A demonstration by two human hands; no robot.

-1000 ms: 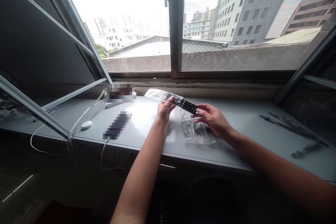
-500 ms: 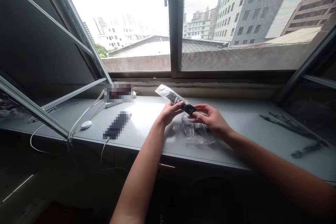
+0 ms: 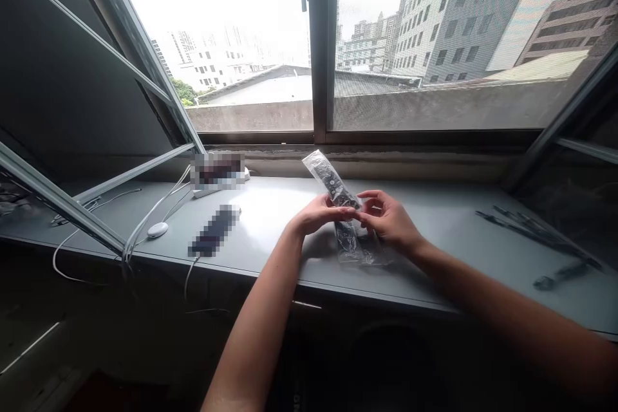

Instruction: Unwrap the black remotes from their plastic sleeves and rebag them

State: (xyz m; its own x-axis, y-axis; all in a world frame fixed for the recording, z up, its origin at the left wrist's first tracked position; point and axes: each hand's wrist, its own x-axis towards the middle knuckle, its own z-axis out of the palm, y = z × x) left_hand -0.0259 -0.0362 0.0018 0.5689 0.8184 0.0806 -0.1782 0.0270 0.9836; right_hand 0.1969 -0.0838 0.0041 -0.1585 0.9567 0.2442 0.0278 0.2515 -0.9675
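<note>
A black remote control (image 3: 334, 181) with small buttons lies inside a clear plastic sleeve (image 3: 313, 159), tilted with its far end up and to the left. My left hand (image 3: 321, 214) is closed around the near part of it from the left, thumb across the top. Closed at the near end, my right hand (image 3: 387, 219) pinches the sleeve, its fingertips meeting the left thumb. Below the hands, more clear plastic bags (image 3: 355, 248) with dark contents lie on the table; what is in them I cannot make out.
The grey table (image 3: 449, 251) runs along the window. To the left are a blurred-out phone-like item (image 3: 215, 232), a white round puck (image 3: 157, 230), cables (image 3: 140, 232) and a power strip (image 3: 205, 191). Dark thin rods (image 3: 524, 228) lie at right. Metal frames (image 3: 174, 90) flank the table.
The remote's near end, bare before, is now within the sleeve and under my fingers. Sleeve and remote have turned steeper and shifted right; my left hand has moved right to meet the right.
</note>
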